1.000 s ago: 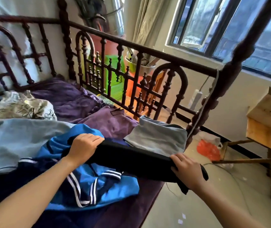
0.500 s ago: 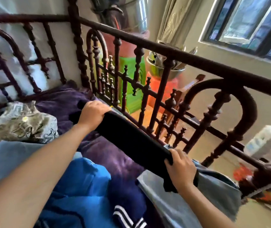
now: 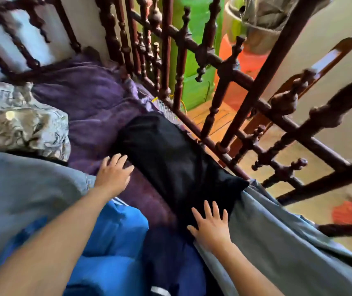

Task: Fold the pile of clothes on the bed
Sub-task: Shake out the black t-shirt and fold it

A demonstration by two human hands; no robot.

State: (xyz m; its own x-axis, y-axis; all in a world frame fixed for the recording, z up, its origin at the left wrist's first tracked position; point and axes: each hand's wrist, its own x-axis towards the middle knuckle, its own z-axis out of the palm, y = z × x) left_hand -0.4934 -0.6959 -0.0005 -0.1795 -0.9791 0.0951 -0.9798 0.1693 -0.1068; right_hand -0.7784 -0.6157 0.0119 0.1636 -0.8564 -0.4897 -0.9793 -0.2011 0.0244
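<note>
A folded black garment (image 3: 170,159) lies on the purple bedspread (image 3: 89,103) along the wooden bed rail. My left hand (image 3: 114,174) is open, its fingertips at the garment's left edge. With its fingers spread flat, my right hand (image 3: 211,227) rests on the garment's near end, beside a folded grey garment (image 3: 288,242). A blue and navy jacket with white stripes (image 3: 115,248) lies crumpled under my left forearm. A light blue garment (image 3: 21,193) spreads at the left.
A patterned cream and grey cloth bundle (image 3: 21,122) sits at the left on the bedspread. The dark carved wooden rail (image 3: 224,67) runs along the bed's far side. Beyond it are a green container (image 3: 194,67) and the floor.
The black garment was held up by both hands; it now lies on the bedspread by the rail, and both hands have let go and lie flat at it.
</note>
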